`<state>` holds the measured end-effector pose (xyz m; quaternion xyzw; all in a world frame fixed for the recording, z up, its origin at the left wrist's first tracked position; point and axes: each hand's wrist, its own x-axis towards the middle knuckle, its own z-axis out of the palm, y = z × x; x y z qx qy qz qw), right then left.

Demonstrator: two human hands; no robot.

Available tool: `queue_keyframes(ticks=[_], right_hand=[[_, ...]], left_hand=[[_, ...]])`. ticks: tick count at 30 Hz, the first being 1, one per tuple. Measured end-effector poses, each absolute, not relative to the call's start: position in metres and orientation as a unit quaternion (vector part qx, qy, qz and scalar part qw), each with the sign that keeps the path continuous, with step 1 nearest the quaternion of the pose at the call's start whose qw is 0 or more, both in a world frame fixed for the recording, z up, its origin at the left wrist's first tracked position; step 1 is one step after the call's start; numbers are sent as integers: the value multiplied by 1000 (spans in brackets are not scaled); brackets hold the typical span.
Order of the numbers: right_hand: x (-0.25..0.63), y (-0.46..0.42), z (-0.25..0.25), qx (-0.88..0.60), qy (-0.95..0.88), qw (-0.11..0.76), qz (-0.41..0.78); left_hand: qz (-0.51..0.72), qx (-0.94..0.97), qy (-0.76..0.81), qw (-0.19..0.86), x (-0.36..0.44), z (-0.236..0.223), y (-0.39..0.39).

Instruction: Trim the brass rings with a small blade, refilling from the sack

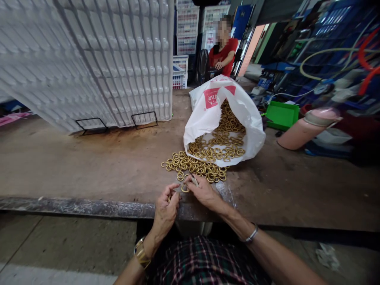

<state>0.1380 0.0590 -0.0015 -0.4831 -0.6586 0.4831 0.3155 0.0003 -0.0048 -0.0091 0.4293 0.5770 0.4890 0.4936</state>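
Observation:
My left hand (165, 209) is closed near the table's front edge, its thumb and fingers curled round a brass-coloured ring (169, 198) that is mostly hidden. Just to its right, my right hand (204, 193) grips a small slim tool (194, 180) with a pale body and a dark tip; its exact kind is unclear. Another ring (184, 189) shows at the right fingertips, and I cannot tell whether they hold it. Beyond both hands lies a loose pile of rings (196, 165), spilling from the mouth of a white woven sack (200, 118) that holds many more.
White ribbed plastic trays (127, 63) stand upright at left, by black wire stands (145, 119). Right of the sack are a green tray (282, 114) and a pink cylinder (308, 128). A person in red (224, 55) sits beyond the table (89, 170), near stacked crates (187, 27).

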Motion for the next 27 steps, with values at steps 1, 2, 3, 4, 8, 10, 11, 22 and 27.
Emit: queue_keyframes(ticks=[1, 2, 3, 4, 8, 10, 11, 22, 27], right_hand=[[137, 58, -1, -482, -645, 319, 500], [136, 57, -1, -481, -635, 320, 513], [135, 56, -1, -481, -626, 319, 525], [135, 55, -2, -482, -615, 318, 537], [133, 52, -7, -491, -558, 311, 592], [133, 51, -9, -493, -557, 306, 594], [134, 51, -10, -493, -568, 302, 586], [129, 51, -16, -484, -663, 294, 490], [126, 51, -17, -487, -667, 299, 477]], left_hand=[[482, 441, 578, 489, 1, -9, -5], [474, 450, 580, 486, 1, -9, -5], [467, 457, 581, 485, 2, -8, -6], [461, 462, 580, 487, 2, -8, -6], [452, 469, 572, 499, 4, -11, -5], [453, 463, 571, 504, 4, -13, -4], [455, 456, 574, 505, 4, -14, -3], [427, 386, 595, 560, 4, -9, -2], [433, 349, 553, 621, 3, -9, -3]])
